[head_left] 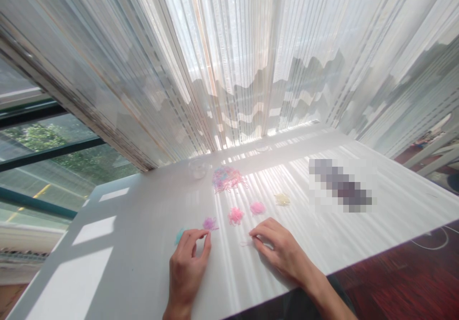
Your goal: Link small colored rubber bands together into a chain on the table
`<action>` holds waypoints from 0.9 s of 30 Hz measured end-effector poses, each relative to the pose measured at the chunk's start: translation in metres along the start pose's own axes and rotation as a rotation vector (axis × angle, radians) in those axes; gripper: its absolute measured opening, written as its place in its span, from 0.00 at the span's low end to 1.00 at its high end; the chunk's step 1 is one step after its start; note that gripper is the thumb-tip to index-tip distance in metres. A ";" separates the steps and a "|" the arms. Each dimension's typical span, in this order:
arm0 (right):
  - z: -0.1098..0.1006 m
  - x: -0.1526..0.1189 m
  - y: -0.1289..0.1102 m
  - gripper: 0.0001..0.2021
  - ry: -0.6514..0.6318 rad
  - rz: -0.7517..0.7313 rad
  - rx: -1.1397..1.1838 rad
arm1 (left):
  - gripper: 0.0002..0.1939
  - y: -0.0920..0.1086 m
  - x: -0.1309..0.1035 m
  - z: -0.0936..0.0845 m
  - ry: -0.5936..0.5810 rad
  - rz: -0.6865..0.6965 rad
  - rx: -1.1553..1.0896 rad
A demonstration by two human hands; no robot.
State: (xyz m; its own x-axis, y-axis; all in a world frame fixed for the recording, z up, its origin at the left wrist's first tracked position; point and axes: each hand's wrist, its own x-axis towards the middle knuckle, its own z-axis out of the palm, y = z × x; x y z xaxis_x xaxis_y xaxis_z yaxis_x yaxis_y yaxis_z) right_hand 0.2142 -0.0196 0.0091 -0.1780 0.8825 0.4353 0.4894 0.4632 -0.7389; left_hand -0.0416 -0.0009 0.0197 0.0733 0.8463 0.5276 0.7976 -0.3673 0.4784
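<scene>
On the white table, a large mixed pile of thin pink, purple and blue loops [228,179] lies beyond several small single-colour piles. My left hand [189,265] is pinched closed just below the purple pile [210,223] and partly covers the turquoise pile [179,236]; what its fingertips hold is too small to make out. The red-pink pile [235,216], the pink pile [257,208] and the pale yellow pile [282,199] lie farther right. My right hand [278,249] has its thumb and finger near a thin pale pink loop [244,243]; whether it touches the loop is unclear.
A clear round container [198,168] stands left of the mixed pile, and a clear round lid [263,147] lies near the far edge. A pixelated dark object [340,185] is at the right. Sheer curtains [244,71] hang behind the table [136,262].
</scene>
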 end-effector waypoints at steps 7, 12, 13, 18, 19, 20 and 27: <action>-0.003 0.001 -0.003 0.11 -0.008 -0.034 0.001 | 0.03 0.025 -0.002 -0.004 -0.074 0.052 -0.277; -0.003 0.000 -0.001 0.11 0.000 -0.069 0.024 | 0.03 0.044 -0.009 0.005 -0.135 0.117 -0.390; -0.002 -0.001 0.000 0.11 0.003 -0.077 0.028 | 0.04 0.046 -0.009 0.007 -0.149 0.127 -0.406; -0.002 -0.002 0.001 0.10 -0.014 -0.078 0.034 | 0.06 0.046 -0.008 0.015 -0.181 0.142 -0.426; -0.002 -0.002 0.001 0.09 -0.018 -0.079 0.033 | 0.06 0.045 -0.008 0.016 -0.184 0.140 -0.422; -0.002 -0.002 0.001 0.09 -0.019 -0.081 0.032 | 0.06 0.044 -0.008 0.018 -0.190 0.136 -0.419; -0.003 -0.002 0.000 0.09 0.009 -0.107 0.030 | 0.07 0.039 -0.014 0.025 -0.284 0.100 -0.420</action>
State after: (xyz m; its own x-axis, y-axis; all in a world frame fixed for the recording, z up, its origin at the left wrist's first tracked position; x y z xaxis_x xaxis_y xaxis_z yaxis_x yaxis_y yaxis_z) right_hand 0.2175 -0.0215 0.0096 -0.2198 0.8271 0.5172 0.4421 0.5571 -0.7030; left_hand 0.0031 -0.0170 0.0135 0.3429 0.8489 0.4022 0.4731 -0.5260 0.7068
